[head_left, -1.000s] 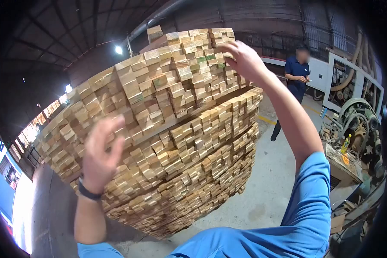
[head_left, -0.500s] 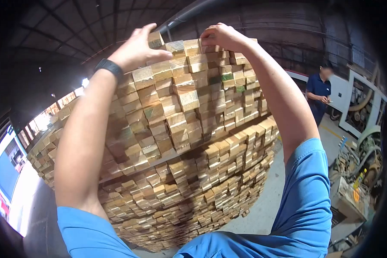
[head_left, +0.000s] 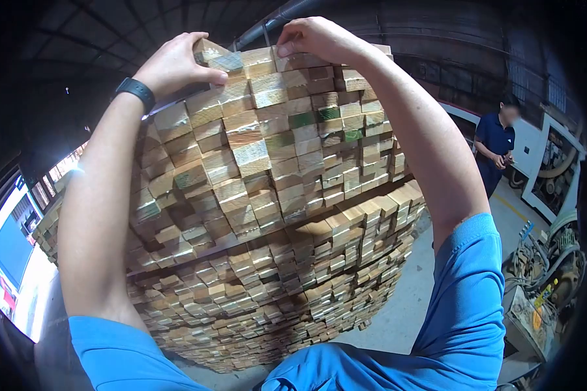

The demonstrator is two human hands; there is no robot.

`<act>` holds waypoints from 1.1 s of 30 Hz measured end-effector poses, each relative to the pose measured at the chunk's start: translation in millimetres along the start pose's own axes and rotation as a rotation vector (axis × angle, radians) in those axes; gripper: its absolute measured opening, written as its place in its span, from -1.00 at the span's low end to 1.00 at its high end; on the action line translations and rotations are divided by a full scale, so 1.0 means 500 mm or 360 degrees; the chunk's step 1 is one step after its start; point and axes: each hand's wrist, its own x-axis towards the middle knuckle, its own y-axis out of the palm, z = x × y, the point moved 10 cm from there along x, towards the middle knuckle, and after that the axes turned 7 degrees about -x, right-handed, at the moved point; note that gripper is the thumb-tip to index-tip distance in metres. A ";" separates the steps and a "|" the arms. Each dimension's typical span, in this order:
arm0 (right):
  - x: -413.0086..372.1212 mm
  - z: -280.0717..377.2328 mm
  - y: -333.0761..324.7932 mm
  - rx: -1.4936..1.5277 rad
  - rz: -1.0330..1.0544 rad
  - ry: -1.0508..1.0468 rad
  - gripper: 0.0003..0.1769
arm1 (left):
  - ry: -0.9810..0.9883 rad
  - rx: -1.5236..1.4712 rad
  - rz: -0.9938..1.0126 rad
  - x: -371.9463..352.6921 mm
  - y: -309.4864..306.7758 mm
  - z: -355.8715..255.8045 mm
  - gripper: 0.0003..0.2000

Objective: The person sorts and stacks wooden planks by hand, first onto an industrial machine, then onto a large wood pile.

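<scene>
A tall stack of sawn wooden blocks [head_left: 251,156] fills the view in front of me, end faces towards me. My left hand [head_left: 176,64], with a dark wristband, is at the left end of the top row. Its fingers reach over a wooden block [head_left: 210,49] and its thumb lies across the front, so the block's end sits between them. My right hand [head_left: 314,38] bends over the top edge further right. Its fingers and thumb are closed on another top-row wooden block [head_left: 300,62]; the fingertips behind it are partly hidden.
A person in dark clothes [head_left: 494,140] stands to the right beside a white-framed machine [head_left: 544,169]. Hoses and machine parts [head_left: 548,260] crowd the lower right. Grey floor [head_left: 407,280] shows between stack and machinery. Bright daylight enters through an opening at the left [head_left: 42,293].
Both hands have shifted left along the top of the stack in view. My left hand has come closer around the end block. The view has moved slightly, and the other person's hands have shifted.
</scene>
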 end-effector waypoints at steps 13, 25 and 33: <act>-0.055 -0.048 -0.002 -0.0455 0.0387 0.0235 -0.04 | 0.0047 0.0018 -0.0135 -0.022 -0.026 -0.048 -0.16; -0.055 -0.029 -0.029 -0.0412 0.0269 0.0149 -0.19 | 0.0190 0.0169 -0.0313 -0.029 -0.043 -0.073 -0.25; -0.020 -0.062 -0.026 -0.0388 -0.0026 0.0068 -0.50 | 0.0137 -0.0133 -0.0452 -0.051 -0.036 -0.072 -0.18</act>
